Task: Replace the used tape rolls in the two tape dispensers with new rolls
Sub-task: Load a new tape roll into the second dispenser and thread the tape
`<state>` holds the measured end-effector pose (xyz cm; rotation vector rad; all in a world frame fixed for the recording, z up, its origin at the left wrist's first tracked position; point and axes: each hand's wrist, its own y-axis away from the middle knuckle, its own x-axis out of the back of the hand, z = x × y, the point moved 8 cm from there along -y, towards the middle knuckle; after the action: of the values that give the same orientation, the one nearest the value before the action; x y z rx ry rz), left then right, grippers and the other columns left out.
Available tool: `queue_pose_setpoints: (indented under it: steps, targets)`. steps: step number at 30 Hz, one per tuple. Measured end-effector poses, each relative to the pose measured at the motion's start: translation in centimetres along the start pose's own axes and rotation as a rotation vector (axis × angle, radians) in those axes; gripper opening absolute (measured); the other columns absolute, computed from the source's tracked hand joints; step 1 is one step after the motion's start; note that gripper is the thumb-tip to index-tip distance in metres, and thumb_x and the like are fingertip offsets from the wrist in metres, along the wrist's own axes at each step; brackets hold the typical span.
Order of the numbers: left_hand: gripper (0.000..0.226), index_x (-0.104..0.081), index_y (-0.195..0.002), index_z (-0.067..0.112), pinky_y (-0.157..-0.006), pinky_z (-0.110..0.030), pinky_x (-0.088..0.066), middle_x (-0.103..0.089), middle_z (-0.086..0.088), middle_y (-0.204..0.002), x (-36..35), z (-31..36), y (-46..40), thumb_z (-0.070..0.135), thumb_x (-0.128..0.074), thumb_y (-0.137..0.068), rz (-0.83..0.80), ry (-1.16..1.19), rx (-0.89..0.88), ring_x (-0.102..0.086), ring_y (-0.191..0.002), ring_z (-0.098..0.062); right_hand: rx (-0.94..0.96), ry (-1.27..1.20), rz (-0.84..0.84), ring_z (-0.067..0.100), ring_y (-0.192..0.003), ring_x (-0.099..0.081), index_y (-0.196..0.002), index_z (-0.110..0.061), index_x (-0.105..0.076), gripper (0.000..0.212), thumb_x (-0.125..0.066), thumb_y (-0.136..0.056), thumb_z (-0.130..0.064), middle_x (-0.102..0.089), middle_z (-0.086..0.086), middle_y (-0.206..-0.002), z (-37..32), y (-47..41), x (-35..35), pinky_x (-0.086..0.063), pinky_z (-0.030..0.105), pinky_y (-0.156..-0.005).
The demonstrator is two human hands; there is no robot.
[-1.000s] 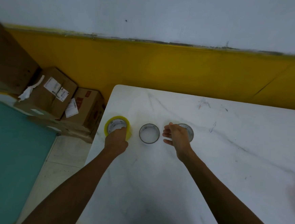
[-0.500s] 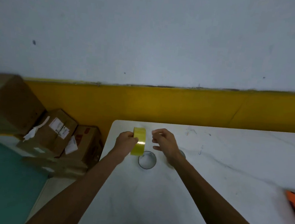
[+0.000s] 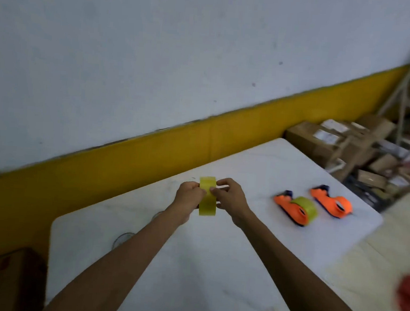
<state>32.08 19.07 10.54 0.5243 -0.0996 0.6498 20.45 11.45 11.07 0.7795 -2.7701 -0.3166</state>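
Observation:
I hold a full yellow tape roll (image 3: pixel 207 199) on edge above the white table (image 3: pixel 215 266). My left hand (image 3: pixel 188 195) grips its left side and my right hand (image 3: pixel 228 194) pinches its upper right rim. To the right lie two orange tape dispensers: the nearer one (image 3: pixel 293 209) carries a yellow-green roll, the farther one (image 3: pixel 332 202) shows an open hub with no roll visible. A used, nearly bare tape ring (image 3: pixel 122 239) lies on the table by my left forearm; a second ring (image 3: pixel 156 216) is mostly hidden behind that arm.
The table meets a grey wall with a yellow band (image 3: pixel 150 156). Cardboard boxes (image 3: pixel 342 146) are stacked on the floor beyond the right end, another box (image 3: pixel 5 277) stands at the lower left. A blurred red object (image 3: pixel 408 296) sits at the right edge.
The yellow roll went from flat on the table under my left hand to lifted on edge, and my right hand joined it. The view swung right, revealing both dispensers.

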Motion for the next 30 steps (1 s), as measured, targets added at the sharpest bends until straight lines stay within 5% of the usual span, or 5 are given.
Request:
queue_pose_setpoints:
  steps: [9, 14, 18, 23, 30]
  targets:
    - [0.018, -0.062, -0.102, 0.008, -0.089, -0.044, -0.056, -0.063, -0.016, -0.113, -19.3, 3.3, 3.4, 0.005, -0.051, -0.088, -0.308, -0.096, -0.044, -0.061, -0.107, -0.035, -0.069, -0.154, 0.263, 0.026, -0.086, -0.061, -0.103, -0.011, -0.054, 0.023, -0.066, -0.084, -0.016, -0.061, 0.022, -0.101, 5.8, 3.1, 18.9, -0.054, 0.039, -0.073]
    - [0.033, -0.064, -0.115, 0.008, -0.087, -0.043, -0.058, -0.065, -0.015, -0.116, -30.0, 3.6, 5.7, 0.002, -0.051, -0.085, -0.413, -0.070, -0.036, -0.064, -0.107, -0.033, -0.122, -0.193, 0.366, 0.036, -0.101, -0.065, -0.100, -0.016, -0.058, 0.021, -0.067, -0.082, -0.019, -0.064, 0.023, -0.109, 10.0, 4.7, 28.7, -0.058, 0.048, -0.084]
    - [0.014, -0.063, -0.082, 0.011, -0.088, -0.047, -0.058, -0.067, -0.022, -0.106, -37.1, 3.2, 7.4, 0.004, -0.052, -0.087, -0.451, -0.078, -0.001, -0.066, -0.097, -0.033, -0.175, -0.220, 0.406, 0.034, -0.100, -0.066, -0.105, -0.016, -0.059, 0.026, -0.067, -0.082, -0.024, -0.064, 0.018, -0.109, 13.2, 5.5, 35.2, -0.058, 0.048, -0.086]
    - [0.023, -0.069, -0.100, 0.002, -0.089, -0.050, -0.058, -0.070, -0.023, -0.109, -43.3, 3.3, 8.2, 0.006, -0.052, -0.085, -0.474, -0.116, 0.017, -0.067, -0.102, -0.037, -0.235, -0.219, 0.425, 0.031, -0.100, -0.065, -0.106, -0.013, -0.060, 0.023, -0.064, -0.086, -0.024, -0.063, 0.015, -0.113, 15.6, 5.4, 40.9, -0.059, 0.042, -0.082]
    - [0.016, -0.068, -0.090, 0.010, -0.092, -0.051, -0.056, -0.068, -0.018, -0.108, -49.6, 4.3, 6.6, 0.007, -0.053, -0.083, -0.474, -0.144, 0.019, -0.063, -0.105, -0.035, -0.289, -0.180, 0.406, 0.034, -0.100, -0.066, -0.097, -0.009, -0.065, 0.024, -0.060, -0.088, -0.030, -0.066, 0.018, -0.110, 17.8, 3.1, 46.3, -0.059, 0.045, -0.084]
